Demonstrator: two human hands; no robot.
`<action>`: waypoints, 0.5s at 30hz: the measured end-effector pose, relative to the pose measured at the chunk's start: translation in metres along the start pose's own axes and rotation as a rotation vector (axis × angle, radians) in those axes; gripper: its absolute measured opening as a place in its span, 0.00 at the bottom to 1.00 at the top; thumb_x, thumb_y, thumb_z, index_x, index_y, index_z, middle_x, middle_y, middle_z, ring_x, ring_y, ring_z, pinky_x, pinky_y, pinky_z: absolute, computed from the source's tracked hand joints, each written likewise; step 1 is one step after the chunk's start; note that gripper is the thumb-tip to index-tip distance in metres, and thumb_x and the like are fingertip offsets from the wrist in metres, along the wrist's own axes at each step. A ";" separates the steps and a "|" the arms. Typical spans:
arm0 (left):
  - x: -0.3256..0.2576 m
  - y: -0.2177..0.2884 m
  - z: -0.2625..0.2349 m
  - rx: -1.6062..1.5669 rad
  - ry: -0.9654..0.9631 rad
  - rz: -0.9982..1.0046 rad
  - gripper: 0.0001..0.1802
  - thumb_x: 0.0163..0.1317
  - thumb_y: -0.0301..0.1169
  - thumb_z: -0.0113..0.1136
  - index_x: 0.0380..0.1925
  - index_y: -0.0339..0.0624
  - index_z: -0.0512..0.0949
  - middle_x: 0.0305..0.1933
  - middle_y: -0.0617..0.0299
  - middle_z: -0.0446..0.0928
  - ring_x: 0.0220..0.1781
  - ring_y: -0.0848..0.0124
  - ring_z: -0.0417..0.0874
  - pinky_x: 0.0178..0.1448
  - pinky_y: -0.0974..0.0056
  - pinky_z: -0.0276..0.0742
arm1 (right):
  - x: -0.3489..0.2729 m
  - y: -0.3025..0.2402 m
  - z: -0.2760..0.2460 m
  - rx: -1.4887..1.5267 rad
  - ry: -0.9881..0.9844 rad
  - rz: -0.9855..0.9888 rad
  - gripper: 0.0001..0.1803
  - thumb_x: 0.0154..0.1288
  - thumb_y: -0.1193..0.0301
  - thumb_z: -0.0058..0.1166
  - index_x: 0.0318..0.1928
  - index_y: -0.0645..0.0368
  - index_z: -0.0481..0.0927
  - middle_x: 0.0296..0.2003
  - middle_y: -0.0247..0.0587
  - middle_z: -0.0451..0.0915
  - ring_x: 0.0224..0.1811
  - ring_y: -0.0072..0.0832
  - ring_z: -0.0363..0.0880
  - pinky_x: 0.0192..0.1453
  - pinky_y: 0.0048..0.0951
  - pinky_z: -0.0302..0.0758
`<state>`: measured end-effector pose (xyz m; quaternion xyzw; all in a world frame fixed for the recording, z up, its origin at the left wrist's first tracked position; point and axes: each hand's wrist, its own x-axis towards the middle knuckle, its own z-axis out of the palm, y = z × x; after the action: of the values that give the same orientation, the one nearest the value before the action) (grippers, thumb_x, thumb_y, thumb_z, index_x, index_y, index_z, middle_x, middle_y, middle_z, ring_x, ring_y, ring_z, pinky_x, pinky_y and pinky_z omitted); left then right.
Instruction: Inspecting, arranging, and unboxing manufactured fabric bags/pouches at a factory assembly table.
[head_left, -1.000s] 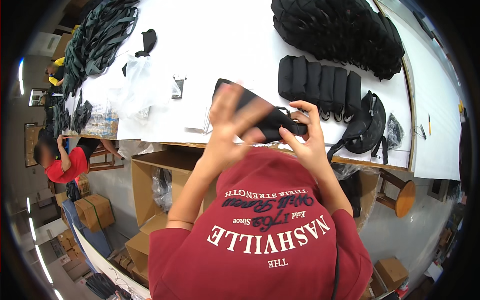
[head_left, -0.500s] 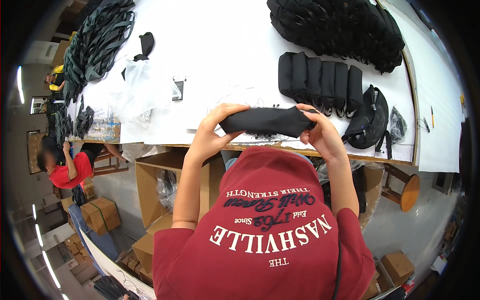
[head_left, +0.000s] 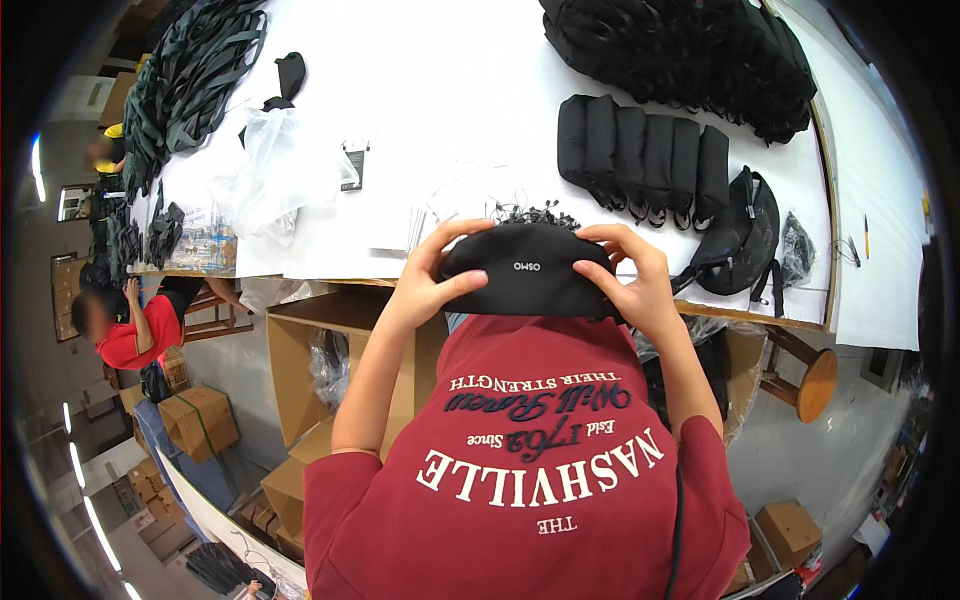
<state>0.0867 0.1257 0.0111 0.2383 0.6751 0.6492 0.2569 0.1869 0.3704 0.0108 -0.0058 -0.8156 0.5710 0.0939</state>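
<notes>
Between my two hands, a black fabric pouch (head_left: 530, 285) is held at the table's front edge, its broad side with a small pale print turned up. My left hand (head_left: 440, 275) grips its left end, thumb on the face and fingers over the top edge. The right end is pinched the same way by my right hand (head_left: 630, 270). Just beyond the pouch lies a heap of small black cords or tags (head_left: 535, 213). To the right stands a row of several similar black pouches (head_left: 640, 155), beside a black bag with straps (head_left: 738, 240).
The white table (head_left: 430, 90) also bears a pile of dark straps (head_left: 195, 90), clear plastic bags (head_left: 270, 165) and a large black heap (head_left: 690, 55). Cardboard boxes (head_left: 300, 380) sit underneath. A wooden stool (head_left: 815, 385) stands at right; a person in red (head_left: 140, 330) works at far left.
The pouch has been turned in my hands, from a narrow side to the broad printed face, and sits slightly closer to me. The cord heap beyond it shows more now.
</notes>
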 end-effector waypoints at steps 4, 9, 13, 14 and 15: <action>-0.018 -0.005 -0.001 0.044 0.027 0.042 0.17 0.53 0.19 0.63 0.45 0.38 0.80 0.51 0.58 0.75 0.48 0.73 0.77 0.51 0.72 0.72 | -0.007 0.000 -0.003 0.017 0.006 -0.027 0.11 0.51 0.75 0.65 0.36 0.59 0.80 0.35 0.36 0.82 0.31 0.23 0.79 0.29 0.21 0.70; -0.031 0.004 -0.004 0.314 0.030 0.162 0.15 0.48 0.20 0.64 0.38 0.44 0.84 0.48 0.59 0.77 0.41 0.72 0.79 0.45 0.70 0.76 | -0.009 -0.004 -0.013 -0.140 -0.005 -0.236 0.10 0.43 0.74 0.66 0.27 0.58 0.77 0.36 0.34 0.81 0.37 0.33 0.80 0.37 0.29 0.72; -0.043 0.018 -0.006 0.407 -0.050 0.193 0.14 0.47 0.24 0.66 0.37 0.46 0.84 0.50 0.59 0.76 0.43 0.70 0.79 0.45 0.66 0.77 | -0.023 -0.025 -0.025 -0.320 -0.149 -0.389 0.10 0.42 0.73 0.66 0.24 0.57 0.76 0.36 0.31 0.80 0.44 0.33 0.78 0.42 0.32 0.72; -0.044 0.020 -0.004 0.431 -0.076 0.227 0.14 0.47 0.24 0.66 0.37 0.48 0.84 0.51 0.60 0.76 0.44 0.69 0.79 0.45 0.66 0.77 | -0.027 -0.026 -0.026 -0.304 -0.182 -0.384 0.11 0.42 0.73 0.66 0.24 0.57 0.75 0.37 0.32 0.80 0.44 0.33 0.78 0.43 0.33 0.73; -0.044 0.023 -0.003 0.454 -0.103 0.261 0.15 0.46 0.25 0.67 0.37 0.49 0.84 0.52 0.60 0.76 0.45 0.68 0.80 0.45 0.66 0.78 | -0.028 -0.027 -0.028 -0.289 -0.214 -0.378 0.11 0.42 0.73 0.66 0.24 0.58 0.74 0.38 0.33 0.80 0.45 0.34 0.78 0.45 0.33 0.73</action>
<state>0.1178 0.0953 0.0360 0.4078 0.7530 0.4956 0.1449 0.2213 0.3837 0.0407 0.1939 -0.8805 0.4183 0.1101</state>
